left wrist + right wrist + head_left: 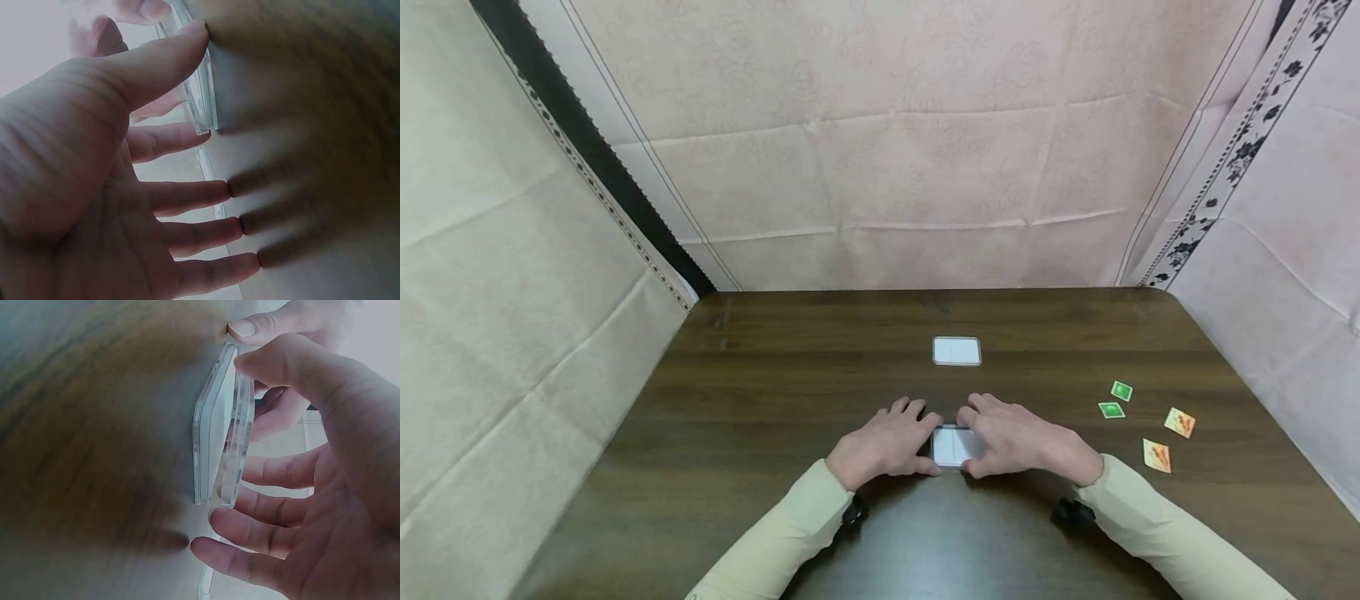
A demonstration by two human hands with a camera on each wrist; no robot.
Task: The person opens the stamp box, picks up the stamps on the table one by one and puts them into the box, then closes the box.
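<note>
A small flat case with a white inside and clear plastic edges lies on the table between both hands. My left hand holds its left end, thumb at the near edge and index finger at the far edge; the other fingertips reach down to the table. At the right end, my right hand pinches the clear lid between thumb and fingers. The right wrist view shows this lid raised at an angle off the white base, with a narrow gap between them.
A similar flat white case lies farther back on the wooden table. To the right are two green cards and two orange-patterned cards. Pale cloth hangs behind and along both sides.
</note>
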